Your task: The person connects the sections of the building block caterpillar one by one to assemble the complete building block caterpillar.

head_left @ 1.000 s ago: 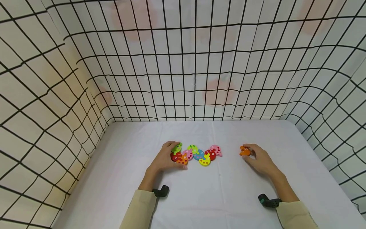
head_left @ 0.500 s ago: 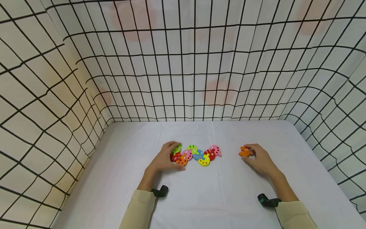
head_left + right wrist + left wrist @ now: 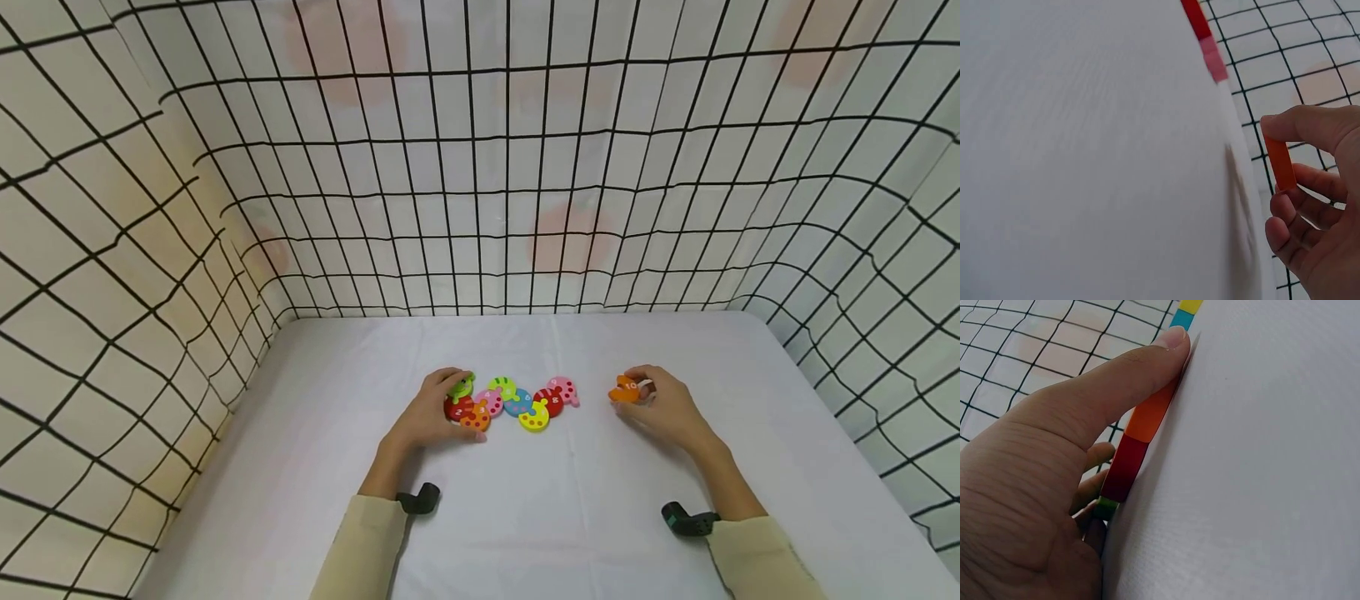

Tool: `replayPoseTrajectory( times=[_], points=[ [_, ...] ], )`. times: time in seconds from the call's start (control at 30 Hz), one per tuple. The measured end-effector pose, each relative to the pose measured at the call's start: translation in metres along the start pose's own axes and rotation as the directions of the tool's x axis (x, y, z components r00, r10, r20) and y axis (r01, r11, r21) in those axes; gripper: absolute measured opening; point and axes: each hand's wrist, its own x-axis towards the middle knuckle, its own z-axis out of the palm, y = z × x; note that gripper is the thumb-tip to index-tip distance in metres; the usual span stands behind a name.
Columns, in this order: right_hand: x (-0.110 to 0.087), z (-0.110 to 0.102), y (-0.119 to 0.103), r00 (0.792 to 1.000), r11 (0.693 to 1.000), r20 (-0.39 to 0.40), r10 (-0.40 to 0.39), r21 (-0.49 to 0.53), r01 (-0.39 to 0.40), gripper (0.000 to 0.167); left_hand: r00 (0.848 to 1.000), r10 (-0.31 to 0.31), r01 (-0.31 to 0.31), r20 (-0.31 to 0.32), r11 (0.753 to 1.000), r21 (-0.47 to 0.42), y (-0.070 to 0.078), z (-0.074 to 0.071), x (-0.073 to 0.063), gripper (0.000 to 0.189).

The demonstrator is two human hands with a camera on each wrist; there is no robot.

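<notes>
A chain of joined, colourful, numbered caterpillar puzzle pieces (image 3: 518, 403) lies on the white table, with a green face piece (image 3: 462, 387) at its left end and a pink spotted piece (image 3: 563, 390) at its right end. My left hand (image 3: 426, 414) holds the left end, fingers around the green face and thumb along the edge of the orange piece (image 3: 1152, 414). To the right of the chain, my right hand (image 3: 670, 410) pinches an orange puzzle piece (image 3: 623, 389) between thumb and fingers. In the right wrist view this orange piece (image 3: 1280, 164) is held above the tabletop, apart from the chain.
The table (image 3: 525, 517) is covered in white cloth. Black grid netting (image 3: 480, 192) over white fabric surrounds it at the back and both sides. A dark wrist camera (image 3: 420, 499) sits on the left wrist, another dark camera (image 3: 688, 520) on the right.
My right hand has moved left toward the chain, bringing the orange puzzle piece with it. The left hand stays at the chain's left end.
</notes>
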Motion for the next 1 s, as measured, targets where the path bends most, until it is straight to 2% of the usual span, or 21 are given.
replayPoseTrajectory(
  times=[0.17, 0.37, 0.87, 1.0],
  points=[
    [0.007, 0.005, -0.017, 1.0, 0.999, -0.004, -0.02, 0.04, 0.02, 0.058, 1.0, 0.004, -0.004, 0.002, 1.0, -0.004, -0.001, 0.0, 0.001, 0.108],
    [0.011, 0.012, -0.032, 1.0, 0.998, -0.016, -0.008, 0.059, 0.009, 0.056, 1.0, -0.001, 0.001, 0.004, 1.0, -0.008, 0.0, -0.001, 0.0, 0.108],
    [0.011, 0.041, -0.052, 0.997, 0.997, 0.057, 0.044, 0.068, -0.047, 0.049, 1.0, 0.007, -0.007, -0.002, 1.0, -0.002, -0.002, -0.001, 0.002, 0.108],
    [0.009, 0.045, -0.054, 0.997, 0.997, 0.056, 0.047, 0.066, -0.051, 0.048, 1.0, 0.01, -0.01, -0.001, 1.0, -0.006, -0.002, -0.001, 0.002, 0.108]
  ],
)
